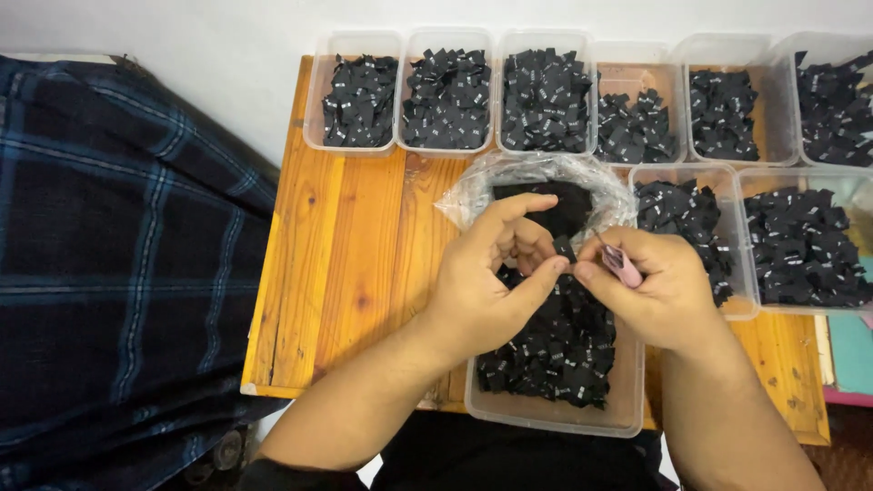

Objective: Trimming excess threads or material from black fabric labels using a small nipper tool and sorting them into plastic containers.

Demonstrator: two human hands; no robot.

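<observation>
I see my left hand [482, 286] pinching a small black label [565, 247] against the right hand [650, 286], which also grips a pink tool [621, 264] (its tip hidden), above the label-filled tub [546, 414] on the counter [350, 264].

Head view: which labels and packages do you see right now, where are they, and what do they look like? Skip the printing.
Small black woven label: pinched between both hands' fingers, squarish.
Heap of black labels with white marks: in the clear plastic tub under the hands.
Clear plastic bag: behind the hands, crumpled, holding dark material.
Eight more clear rectangular tubs: along the back and right of the wooden table, holding similar labels.
</observation>
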